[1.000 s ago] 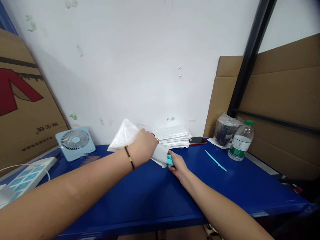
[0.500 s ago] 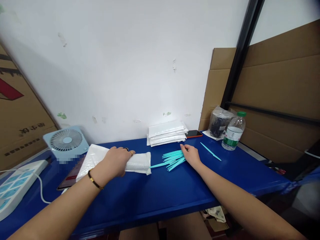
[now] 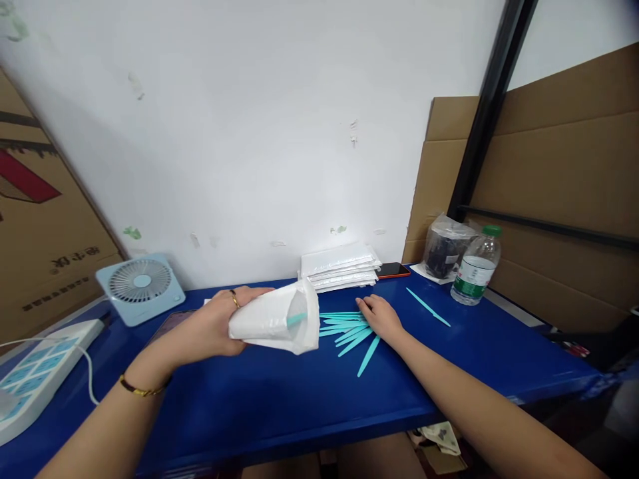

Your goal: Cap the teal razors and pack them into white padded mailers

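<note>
My left hand (image 3: 227, 322) grips a white padded mailer (image 3: 262, 316), lifted off the blue table with its mouth open to the right. Inside that mouth, part of a slim teal plastic stick (image 3: 296, 320) shows. My right hand (image 3: 380, 316) rests on the table with curled fingers over one end of a fanned bunch of teal plastic sticks (image 3: 349, 326), shaped like thin knives. The fingers hide those ends. Apart from the bunch, a single teal stick (image 3: 428, 307) lies to the right of my right hand.
Flat white mailers (image 3: 339, 266) are stacked against the wall, beside a phone (image 3: 393, 270). A water bottle (image 3: 474, 269) and a plastic-wrapped dark container (image 3: 444, 249) stand at right. On the left are a blue fan (image 3: 141, 286) and a white power strip (image 3: 44, 372).
My left hand has raised the mailer and turned its mouth toward me, so the stick inside shows. Under my right hand the teal sticks have spread wider, one angling toward the front edge.
</note>
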